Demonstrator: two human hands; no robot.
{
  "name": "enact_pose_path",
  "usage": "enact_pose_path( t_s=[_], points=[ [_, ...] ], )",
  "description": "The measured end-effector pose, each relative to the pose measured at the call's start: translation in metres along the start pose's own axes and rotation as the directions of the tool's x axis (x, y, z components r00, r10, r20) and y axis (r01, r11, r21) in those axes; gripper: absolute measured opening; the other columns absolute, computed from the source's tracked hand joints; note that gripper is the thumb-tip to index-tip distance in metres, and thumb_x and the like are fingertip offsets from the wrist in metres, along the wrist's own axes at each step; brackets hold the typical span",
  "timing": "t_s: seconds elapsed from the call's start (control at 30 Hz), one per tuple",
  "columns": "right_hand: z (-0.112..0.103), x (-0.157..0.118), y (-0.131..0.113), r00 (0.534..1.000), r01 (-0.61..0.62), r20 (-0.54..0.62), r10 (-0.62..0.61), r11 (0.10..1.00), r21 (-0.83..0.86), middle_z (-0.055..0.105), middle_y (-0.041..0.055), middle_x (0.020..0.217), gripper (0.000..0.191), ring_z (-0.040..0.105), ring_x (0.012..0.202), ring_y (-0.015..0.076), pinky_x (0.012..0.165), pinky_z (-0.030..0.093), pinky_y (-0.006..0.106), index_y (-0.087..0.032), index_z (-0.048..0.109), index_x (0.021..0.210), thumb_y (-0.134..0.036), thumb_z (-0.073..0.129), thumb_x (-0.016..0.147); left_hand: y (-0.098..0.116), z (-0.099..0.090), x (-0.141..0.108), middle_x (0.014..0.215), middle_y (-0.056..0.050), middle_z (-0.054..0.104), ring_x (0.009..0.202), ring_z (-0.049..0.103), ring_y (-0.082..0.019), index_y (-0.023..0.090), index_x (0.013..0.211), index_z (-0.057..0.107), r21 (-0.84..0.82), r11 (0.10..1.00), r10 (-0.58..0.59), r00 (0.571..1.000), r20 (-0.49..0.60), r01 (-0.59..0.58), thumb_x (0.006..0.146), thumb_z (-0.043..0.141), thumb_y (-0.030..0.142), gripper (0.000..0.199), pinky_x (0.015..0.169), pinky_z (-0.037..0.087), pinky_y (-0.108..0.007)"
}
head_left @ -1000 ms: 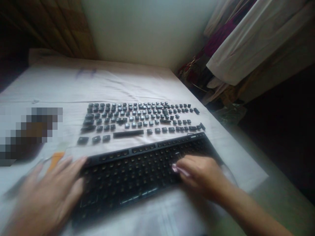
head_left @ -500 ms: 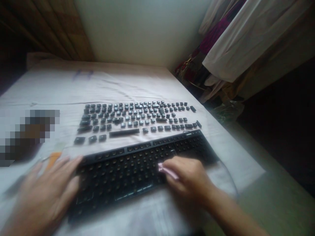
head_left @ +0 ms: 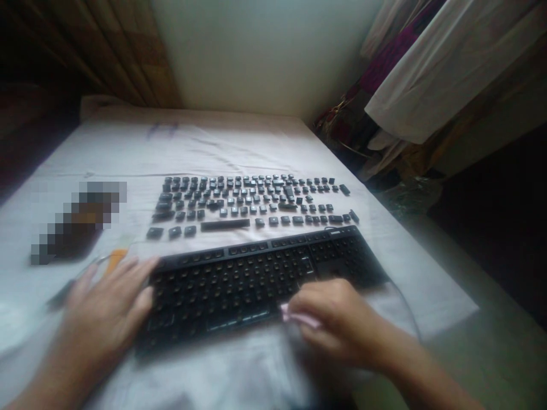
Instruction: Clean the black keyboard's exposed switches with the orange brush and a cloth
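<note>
L hand (head_left: 111, 304), fingers spread, rests at L end of keycap-less kbd (head_left: 231, 285); R hand (head_left: 331, 320), pinching prob. pink cloth (head_left: 288, 313), has just shifted twd front edge, so work's now by bottom row.

We see hard black plastic on the keyboard (head_left: 252, 279), its near edge glossy enough to throw back light, and on the loose keycaps (head_left: 231, 201), smooth with a soft sheen. Beneath them we find pale cloth (head_left: 119, 151), matt and creased. The pink piece (head_left: 301, 316) looks soft and matt (cloth or paper, we cannot tell). Beyond, we note a smooth, matt wall (head_left: 265, 57) and a folded fabric curtain (head_left: 123, 51).
</note>
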State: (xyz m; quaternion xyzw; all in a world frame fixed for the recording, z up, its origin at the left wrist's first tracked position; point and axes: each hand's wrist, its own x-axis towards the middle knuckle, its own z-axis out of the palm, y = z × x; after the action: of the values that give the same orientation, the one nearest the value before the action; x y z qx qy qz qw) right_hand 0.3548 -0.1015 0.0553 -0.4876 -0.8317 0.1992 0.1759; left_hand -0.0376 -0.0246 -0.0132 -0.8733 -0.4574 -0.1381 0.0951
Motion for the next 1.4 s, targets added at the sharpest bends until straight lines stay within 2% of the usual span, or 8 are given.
enact_pose_path(
  t_s=[0.17,0.27,0.43,0.63,0.83,1.17,1.3,1.4],
  points=[
    [0.007,0.023,-0.007,0.986,0.109,-0.119,-0.114,0.993,-0.047,0.07,0.0001,0.07,0.012,0.062,0.06,0.0124,0.057,0.038,0.023,-0.02,0.071,0.09,-0.014,0.06,0.088,0.01,-0.004,0.003,0.138,-0.013,0.067,0.134,0.058,-0.031,0.019,0.146,0.047,0.002,0.998,-0.069,0.997,0.022,0.069,0.099,0.038,0.032,0.049,0.122,0.026,-0.057],
    [0.021,0.036,-0.012,0.971,0.179,-0.138,-0.194,0.977,-0.117,0.065,-0.0009,0.065,0.015,0.056,0.054,0.0114,0.053,0.032,0.024,-0.021,0.072,0.087,-0.017,0.059,0.091,0.014,-0.005,0.004,0.137,-0.012,0.068,0.135,0.057,-0.031,0.021,0.145,0.048,-0.019,0.995,-0.102,0.995,0.002,0.102,0.1,0.037,0.034,0.048,0.123,0.025,-0.055],
    [0.04,0.05,-0.023,0.926,0.282,-0.227,-0.301,0.953,-0.115,0.059,-0.0031,0.06,0.02,0.047,0.049,0.0102,0.049,0.027,0.025,-0.022,0.073,0.089,-0.018,0.055,0.096,0.018,-0.008,0.004,0.137,-0.013,0.068,0.132,0.059,-0.031,0.017,0.144,0.05,-0.048,0.993,-0.111,0.994,-0.013,0.11,0.1,0.037,0.034,0.049,0.123,0.025,-0.055],
    [0.052,0.061,-0.033,0.925,0.32,-0.149,-0.35,0.927,-0.194,0.053,-0.0035,0.056,0.022,0.041,0.047,0.0113,0.049,0.021,0.029,-0.021,0.063,0.069,-0.012,0.054,0.087,0.021,-0.009,0.006,0.137,-0.013,0.068,0.133,0.059,-0.031,0.017,0.141,0.055,-0.074,0.987,-0.145,0.989,0.019,0.146,0.101,0.035,0.037,0.049,0.123,0.025,-0.055],
    [0.037,0.053,-0.022,0.95,0.296,-0.052,-0.309,0.939,-0.178,0.059,-0.0026,0.058,0.017,0.047,0.049,0.0122,0.051,0.023,0.03,-0.022,0.067,0.073,-0.01,0.057,0.079,0.022,-0.009,0.008,0.136,-0.012,0.069,0.132,0.059,-0.032,0.017,0.14,0.056,-0.067,0.986,-0.15,0.988,0.03,0.152,0.101,0.035,0.037,0.048,0.121,0.026,-0.057],
    [0.005,0.03,0.002,0.986,0.156,0.08,-0.146,0.979,-0.128,0.072,-0.001,0.068,0.023,0.066,0.057,0.0134,0.054,0.038,0.024,-0.023,0.073,0.081,-0.007,0.057,0.077,0.024,-0.01,0.009,0.134,-0.01,0.07,0.131,0.06,-0.031,0.02,0.138,0.058,-0.079,0.983,-0.167,0.986,0.016,0.168,0.099,0.034,0.036,0.048,0.121,0.027,-0.057],
    [-0.01,0.028,0.006,0.987,0.095,0.138,-0.085,0.993,-0.065,0.074,-0.0001,0.07,0.022,0.069,0.059,0.0138,0.055,0.042,0.023,-0.022,0.074,0.079,-0.006,0.058,0.077,0.024,-0.01,0.008,0.134,-0.012,0.07,0.131,0.06,-0.032,0.018,0.137,0.057,-0.077,0.985,-0.155,0.988,0.007,0.155,0.1,0.035,0.037,0.047,0.121,0.027,-0.057],
    [-0.017,0.035,0.0,0.991,0.075,0.107,-0.079,0.996,0.045,0.076,0.0007,0.076,0.021,0.072,0.065,0.013,0.059,0.046,0.02,-0.021,0.074,0.086,-0.008,0.058,0.082,0.021,-0.01,0.008,0.135,-0.011,0.07,0.131,0.059,-0.032,0.019,0.136,0.059,-0.104,0.98,-0.168,0.986,0.009,0.168,0.101,0.035,0.039,0.047,0.12,0.028,-0.057]
  ],
)
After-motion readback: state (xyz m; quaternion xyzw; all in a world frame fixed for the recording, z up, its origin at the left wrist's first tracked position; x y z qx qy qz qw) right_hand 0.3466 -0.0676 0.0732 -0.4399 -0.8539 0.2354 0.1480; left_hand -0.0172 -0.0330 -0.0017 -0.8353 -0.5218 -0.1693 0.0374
